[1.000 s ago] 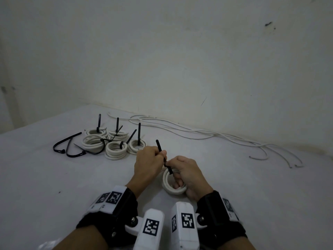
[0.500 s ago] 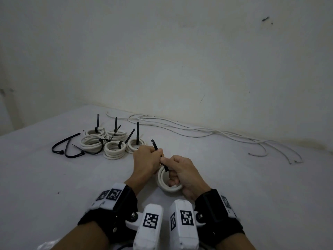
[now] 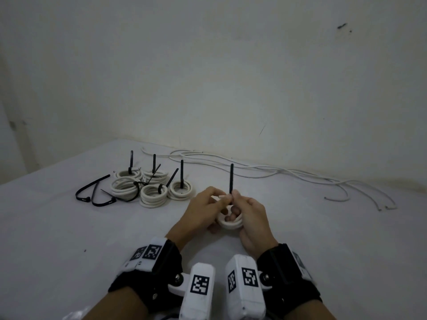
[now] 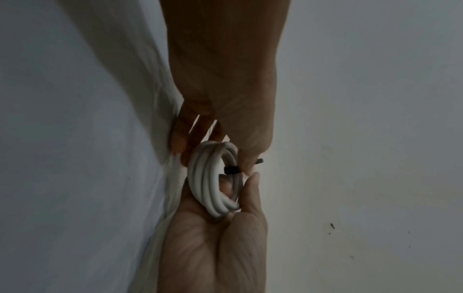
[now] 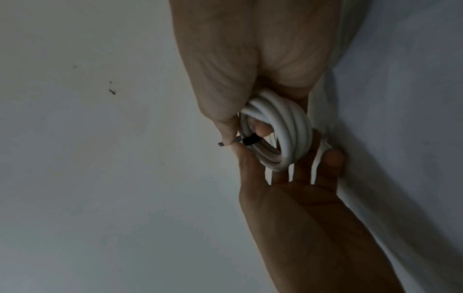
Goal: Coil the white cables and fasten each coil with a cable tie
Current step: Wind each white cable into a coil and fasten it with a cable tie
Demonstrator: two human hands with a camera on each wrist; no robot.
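Observation:
A small white cable coil (image 3: 231, 224) sits between both hands just above the table; it also shows in the wrist views (image 4: 213, 178) (image 5: 280, 126). A black cable tie (image 3: 231, 179) wraps it, its tail standing straight up. My left hand (image 3: 205, 205) holds the coil from below, its thumb tip (image 4: 253, 178) at the tie's head (image 4: 231, 170). My right hand (image 3: 250, 212) hooks its fingers through the coil, and its thumb (image 5: 226, 130) presses on the tie's base (image 5: 249, 139).
Several tied coils (image 3: 152, 188) with upright black tails stand at the left back. Loose black ties (image 3: 94, 192) lie left of them. Uncoiled white cables (image 3: 288, 173) run along the wall's foot to the right. The white table (image 3: 69, 239) ends at the wall.
My left hand has let go of the slanted tie tail and moved onto the coil. The tail now stands upright and longer. Both hands shifted slightly right and away.

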